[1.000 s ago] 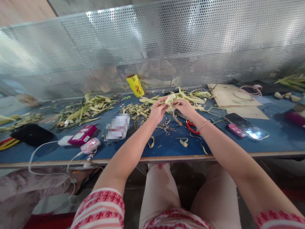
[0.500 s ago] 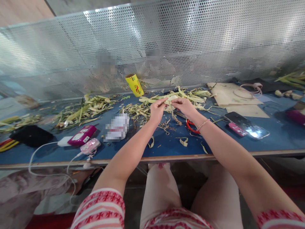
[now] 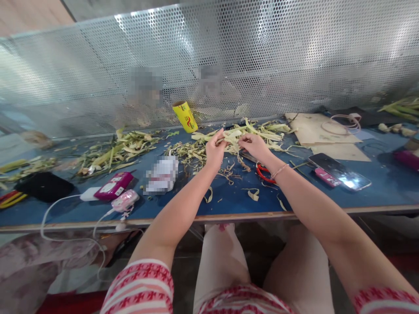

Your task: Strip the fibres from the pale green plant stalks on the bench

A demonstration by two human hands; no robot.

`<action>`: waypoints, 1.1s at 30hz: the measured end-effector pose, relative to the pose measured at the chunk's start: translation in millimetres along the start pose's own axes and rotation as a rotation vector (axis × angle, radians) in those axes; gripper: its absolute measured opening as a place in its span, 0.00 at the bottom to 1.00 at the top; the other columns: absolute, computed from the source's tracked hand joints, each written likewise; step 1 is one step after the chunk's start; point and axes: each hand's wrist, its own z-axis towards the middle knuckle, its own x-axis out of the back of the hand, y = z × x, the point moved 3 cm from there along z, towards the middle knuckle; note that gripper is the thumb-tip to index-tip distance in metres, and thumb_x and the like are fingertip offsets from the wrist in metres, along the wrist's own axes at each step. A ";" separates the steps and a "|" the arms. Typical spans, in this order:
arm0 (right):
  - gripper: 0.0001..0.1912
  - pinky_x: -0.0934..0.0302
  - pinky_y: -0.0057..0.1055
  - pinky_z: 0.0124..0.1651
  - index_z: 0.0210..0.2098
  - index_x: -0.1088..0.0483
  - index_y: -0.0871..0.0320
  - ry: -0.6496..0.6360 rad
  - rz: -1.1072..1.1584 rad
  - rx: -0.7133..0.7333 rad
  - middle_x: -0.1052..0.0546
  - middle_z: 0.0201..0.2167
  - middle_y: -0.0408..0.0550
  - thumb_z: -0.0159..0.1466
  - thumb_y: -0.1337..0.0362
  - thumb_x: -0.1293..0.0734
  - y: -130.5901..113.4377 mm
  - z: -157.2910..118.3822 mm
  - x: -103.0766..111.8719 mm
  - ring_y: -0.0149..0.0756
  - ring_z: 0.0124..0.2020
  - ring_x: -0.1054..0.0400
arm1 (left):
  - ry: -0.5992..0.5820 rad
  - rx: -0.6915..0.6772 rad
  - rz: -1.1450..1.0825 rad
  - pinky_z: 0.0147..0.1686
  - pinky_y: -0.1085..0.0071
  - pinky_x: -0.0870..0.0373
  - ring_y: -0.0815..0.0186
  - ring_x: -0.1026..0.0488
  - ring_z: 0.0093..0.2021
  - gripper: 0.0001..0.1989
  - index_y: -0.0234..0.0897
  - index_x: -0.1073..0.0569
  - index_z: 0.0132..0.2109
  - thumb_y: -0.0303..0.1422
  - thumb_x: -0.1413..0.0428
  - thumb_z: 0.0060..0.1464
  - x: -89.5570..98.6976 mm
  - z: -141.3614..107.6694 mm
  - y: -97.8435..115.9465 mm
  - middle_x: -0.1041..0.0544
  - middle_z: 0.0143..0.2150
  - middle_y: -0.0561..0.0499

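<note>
Over the middle of the table my left hand [image 3: 216, 149] is closed in a pinch on one side of a pale green husk strip [image 3: 231, 138]. The fingers of my right hand [image 3: 254, 146] are curled and pinched at its other side; their tips are partly hidden. Just behind both hands lies a heap of pale husk leaves [image 3: 271, 129]. Shreds and thin dry curls [image 3: 229, 174] are scattered beneath them. Red-handled scissors [image 3: 263, 173] lie under my right wrist, partly covered.
Against the perforated metal screen [image 3: 288, 56] leans a yellow tube [image 3: 185, 117]. A second husk heap [image 3: 121, 152] is at left, near a purple device [image 3: 114, 185] with a white cable. Brown paper [image 3: 321, 131] and a phone [image 3: 338, 170] lie right. Another person's leg [image 3: 49, 266] shows lower left.
My hands have moved slightly apart, and the strip between them shows more of its length. My left fingers have lifted a little. Things on the table stay in place.
</note>
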 end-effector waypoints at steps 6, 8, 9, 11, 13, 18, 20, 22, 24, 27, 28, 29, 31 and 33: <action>0.04 0.35 0.33 0.34 0.23 0.33 0.58 0.037 0.004 -0.067 0.28 0.21 0.44 0.54 0.70 0.35 3.4 3.6 3.5 0.35 0.29 0.30 | 0.083 0.082 -0.129 0.51 0.64 0.28 0.64 0.25 0.48 0.22 0.39 0.26 0.53 0.23 0.45 0.50 4.8 4.6 -0.2 0.25 0.52 0.45; 0.06 0.34 0.33 0.35 0.22 0.33 0.58 0.032 0.003 -0.101 0.28 0.20 0.44 0.53 0.72 0.35 3.7 4.1 4.3 0.34 0.27 0.30 | 0.101 0.106 -0.186 0.51 0.65 0.28 0.65 0.26 0.48 0.21 0.39 0.26 0.51 0.22 0.45 0.50 5.1 5.0 0.3 0.24 0.51 0.46; 0.06 0.34 0.32 0.34 0.21 0.33 0.58 0.020 0.005 -0.116 0.28 0.20 0.44 0.52 0.73 0.35 3.4 4.1 4.6 0.33 0.27 0.30 | 0.113 0.116 -0.214 0.51 0.66 0.28 0.66 0.26 0.48 0.20 0.39 0.25 0.50 0.21 0.45 0.50 5.1 5.1 0.6 0.24 0.51 0.47; 0.08 0.35 0.31 0.33 0.19 0.34 0.58 -0.021 0.011 -0.148 0.28 0.18 0.43 0.51 0.74 0.34 2.8 3.4 4.7 0.32 0.25 0.31 | 0.139 0.137 -0.263 0.51 0.66 0.29 0.66 0.26 0.47 0.19 0.37 0.25 0.48 0.20 0.46 0.50 5.0 5.1 1.1 0.24 0.49 0.47; 0.09 0.35 0.31 0.31 0.18 0.35 0.58 -0.078 0.019 -0.179 0.29 0.17 0.43 0.51 0.74 0.34 3.3 2.5 4.2 0.32 0.23 0.32 | 0.158 0.159 -0.296 0.52 0.66 0.29 0.66 0.26 0.47 0.17 0.36 0.24 0.46 0.19 0.46 0.49 4.8 5.0 1.1 0.23 0.47 0.47; 0.07 0.37 0.31 0.31 0.18 0.33 0.59 -0.191 -0.112 -0.116 0.28 0.17 0.44 0.50 0.73 0.35 11.6 3.7 1.0 0.34 0.23 0.31 | 0.141 0.199 -0.308 0.53 0.65 0.31 0.66 0.26 0.47 0.14 0.34 0.24 0.43 0.20 0.46 0.49 3.8 4.9 -0.5 0.22 0.41 0.48; 0.05 0.38 0.32 0.32 0.20 0.32 0.58 -0.209 -0.148 -0.075 0.28 0.18 0.44 0.51 0.72 0.35 16.1 5.5 -1.2 0.34 0.24 0.31 | 0.114 0.199 -0.306 0.53 0.64 0.31 0.65 0.25 0.47 0.13 0.34 0.24 0.41 0.20 0.46 0.48 2.9 4.4 -0.8 0.22 0.40 0.48; 0.03 0.38 0.32 0.33 0.24 0.31 0.58 -0.208 -0.151 -0.047 0.27 0.19 0.43 0.53 0.69 0.35 18.1 6.8 -3.0 0.34 0.25 0.31 | 0.085 0.194 -0.298 0.53 0.63 0.31 0.65 0.25 0.46 0.13 0.34 0.25 0.41 0.20 0.46 0.47 1.7 3.6 -0.7 0.22 0.39 0.49; 0.04 0.38 0.32 0.33 0.26 0.30 0.58 -0.170 -0.191 -0.001 0.27 0.21 0.43 0.55 0.64 0.34 15.5 6.7 -2.5 0.34 0.26 0.32 | 0.059 0.193 -0.288 0.52 0.63 0.30 0.66 0.25 0.45 0.12 0.34 0.25 0.40 0.21 0.45 0.46 0.4 2.7 -0.4 0.22 0.38 0.49; 0.09 0.40 0.33 0.35 0.26 0.30 0.58 -0.047 -0.318 0.101 0.26 0.24 0.45 0.57 0.59 0.34 3.9 2.8 2.4 0.34 0.28 0.34 | 0.023 0.220 -0.275 0.51 0.62 0.29 0.67 0.24 0.41 0.11 0.33 0.25 0.38 0.22 0.43 0.45 -2.0 1.1 -0.7 0.22 0.36 0.50; 0.09 0.41 0.34 0.35 0.25 0.31 0.58 0.001 -0.353 0.139 0.27 0.24 0.46 0.57 0.59 0.34 -0.9 0.7 4.4 0.34 0.28 0.35 | 0.011 0.230 -0.267 0.51 0.62 0.29 0.67 0.24 0.39 0.10 0.32 0.25 0.38 0.22 0.43 0.44 -2.9 0.6 -1.1 0.22 0.34 0.50; 0.09 0.41 0.34 0.36 0.24 0.32 0.58 0.050 -0.388 0.188 0.28 0.24 0.46 0.57 0.60 0.34 -5.8 -1.6 6.3 0.34 0.28 0.35 | 0.001 0.238 -0.255 0.50 0.63 0.29 0.68 0.24 0.38 0.10 0.32 0.25 0.38 0.23 0.43 0.44 -3.8 0.1 -1.5 0.23 0.32 0.51; 0.10 0.42 0.33 0.37 0.21 0.34 0.58 0.122 -0.436 0.288 0.30 0.23 0.46 0.57 0.62 0.34 -14.3 -6.3 8.4 0.34 0.29 0.37 | -0.010 0.231 -0.220 0.49 0.63 0.28 0.69 0.25 0.35 0.09 0.32 0.25 0.36 0.23 0.42 0.44 -5.1 -0.9 -2.1 0.23 0.30 0.52; 0.09 0.42 0.32 0.36 0.22 0.33 0.58 0.158 -0.440 0.351 0.31 0.23 0.46 0.57 0.63 0.34 -19.1 -9.5 8.6 0.33 0.28 0.38 | -0.020 0.199 -0.176 0.47 0.64 0.28 0.70 0.25 0.32 0.07 0.33 0.25 0.35 0.24 0.42 0.44 -6.1 -1.7 -2.1 0.23 0.28 0.53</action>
